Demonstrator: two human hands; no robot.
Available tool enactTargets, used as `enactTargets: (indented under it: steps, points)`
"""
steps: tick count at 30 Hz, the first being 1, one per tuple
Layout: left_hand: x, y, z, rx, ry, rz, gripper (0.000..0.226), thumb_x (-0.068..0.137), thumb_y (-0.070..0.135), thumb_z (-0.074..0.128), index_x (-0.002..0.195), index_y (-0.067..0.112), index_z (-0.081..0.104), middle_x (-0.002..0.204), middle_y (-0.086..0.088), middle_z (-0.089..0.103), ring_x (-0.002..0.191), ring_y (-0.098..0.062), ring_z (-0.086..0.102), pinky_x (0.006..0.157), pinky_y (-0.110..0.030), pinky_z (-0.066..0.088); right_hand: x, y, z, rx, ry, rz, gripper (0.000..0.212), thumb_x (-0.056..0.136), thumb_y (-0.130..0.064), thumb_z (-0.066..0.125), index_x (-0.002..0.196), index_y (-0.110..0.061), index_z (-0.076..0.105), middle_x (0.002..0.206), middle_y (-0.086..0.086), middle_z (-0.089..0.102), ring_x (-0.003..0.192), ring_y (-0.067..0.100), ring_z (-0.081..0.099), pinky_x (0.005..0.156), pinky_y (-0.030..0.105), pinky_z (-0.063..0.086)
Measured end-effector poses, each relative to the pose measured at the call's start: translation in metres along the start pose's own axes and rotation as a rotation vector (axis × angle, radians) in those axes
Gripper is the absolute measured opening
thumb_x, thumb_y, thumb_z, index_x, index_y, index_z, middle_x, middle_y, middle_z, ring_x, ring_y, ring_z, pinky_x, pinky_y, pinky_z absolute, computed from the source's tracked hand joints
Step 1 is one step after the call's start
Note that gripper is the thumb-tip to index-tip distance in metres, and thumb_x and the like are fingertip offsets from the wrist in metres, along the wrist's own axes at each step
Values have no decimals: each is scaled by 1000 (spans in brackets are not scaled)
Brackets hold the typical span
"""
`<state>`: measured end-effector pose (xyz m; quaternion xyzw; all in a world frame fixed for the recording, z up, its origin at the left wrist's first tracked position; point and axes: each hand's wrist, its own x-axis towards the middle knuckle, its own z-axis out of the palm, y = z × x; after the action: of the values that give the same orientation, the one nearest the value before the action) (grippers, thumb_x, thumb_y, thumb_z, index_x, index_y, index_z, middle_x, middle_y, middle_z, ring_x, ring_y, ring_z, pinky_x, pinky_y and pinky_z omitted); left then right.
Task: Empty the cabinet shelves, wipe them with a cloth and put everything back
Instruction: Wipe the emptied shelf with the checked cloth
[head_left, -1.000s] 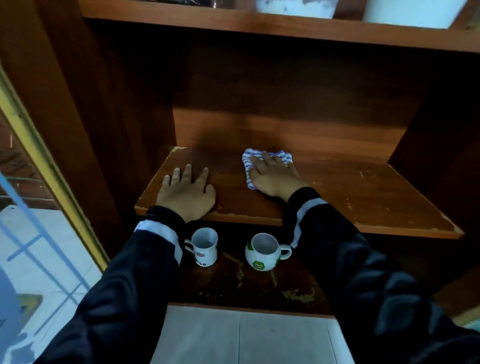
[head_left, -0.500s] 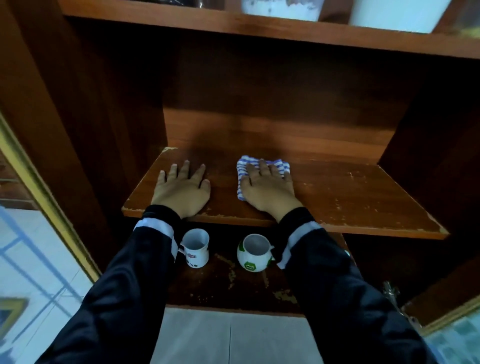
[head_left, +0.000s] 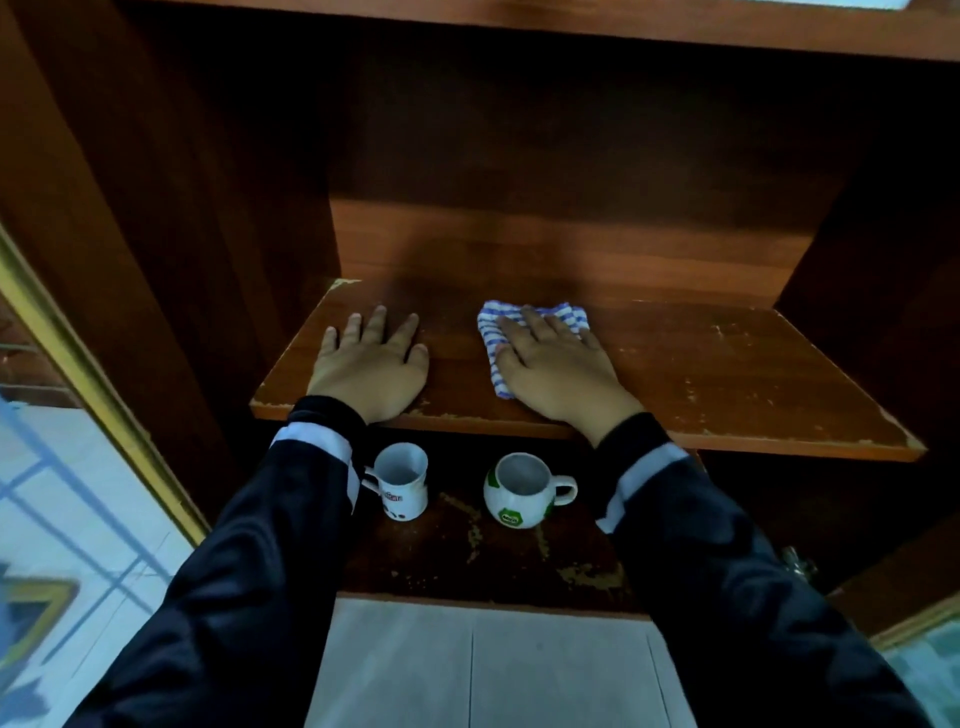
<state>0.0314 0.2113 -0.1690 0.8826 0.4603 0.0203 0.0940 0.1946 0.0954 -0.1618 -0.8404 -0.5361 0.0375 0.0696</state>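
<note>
A brown wooden cabinet shelf (head_left: 727, 384) runs across the middle of the view, with nothing on it but my hands and a cloth. My right hand (head_left: 558, 371) lies flat with straight fingers, pressing a blue-and-white striped cloth (head_left: 501, 325) onto the shelf near its centre. My left hand (head_left: 371, 366) rests palm-down, fingers spread, on the shelf's left part, apart from the cloth. Below, on the cabinet floor (head_left: 467, 556), stand a small white mug (head_left: 402, 488) and a round white-and-green mug (head_left: 522, 491).
Another wooden shelf (head_left: 519, 23) crosses the top of the view. The cabinet's side walls close in left (head_left: 171, 208) and right (head_left: 883, 234). A gold-edged door (head_left: 98, 395) stands open at the left. White floor tiles (head_left: 467, 665) lie below the cabinet.
My right hand and the cloth have slid a little to the left and toward me on the shelf. My left hand has stayed flat in place. The camera has tilted down.
</note>
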Motion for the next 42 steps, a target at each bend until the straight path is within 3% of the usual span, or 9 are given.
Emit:
enactTargets:
  steps: [5,11,17,24,33,42]
  points:
    - [-1,-3,0,-2,11,-12,56,103,52,14,157,40,4,167,4,-6,153,-22,-5,123,-43,-3,12,-20,6,-1,0,15,57,103,-47,16,157,-30,14,166,-1,2,152,23,2,121,52,-1]
    - [-1,5,1,20,-19,-63,56,104,48,14,158,39,2,167,4,-9,153,-23,-7,123,-45,-4,-16,3,3,6,-3,-98,54,104,-48,18,156,-36,12,165,-8,1,152,15,1,121,43,-1]
    - [-1,34,2,24,-20,-128,61,104,48,16,159,27,1,167,-5,-9,152,-32,-7,122,-48,-5,22,29,-8,1,-67,12,57,104,-49,18,157,-34,9,166,-6,-2,152,18,-2,122,46,-4]
    - [9,66,9,-7,-9,-2,59,105,45,17,160,26,3,167,-2,-5,153,-28,-5,123,-46,-4,3,30,-3,-1,-55,28,57,105,-47,15,158,-30,6,166,-3,-4,152,20,-4,121,49,-5]
    - [9,61,11,-26,2,40,59,105,48,16,160,28,4,167,0,-6,153,-25,-5,123,-45,-5,46,38,-17,2,-139,124,58,104,-48,15,158,-29,3,166,-1,-8,152,23,-7,120,50,-6]
    - [9,62,12,-17,1,49,60,104,49,17,159,29,4,167,1,-6,153,-25,-5,122,-45,-5,27,28,-14,9,-162,148,59,104,-47,14,158,-26,1,165,3,-11,151,26,-9,120,54,-7]
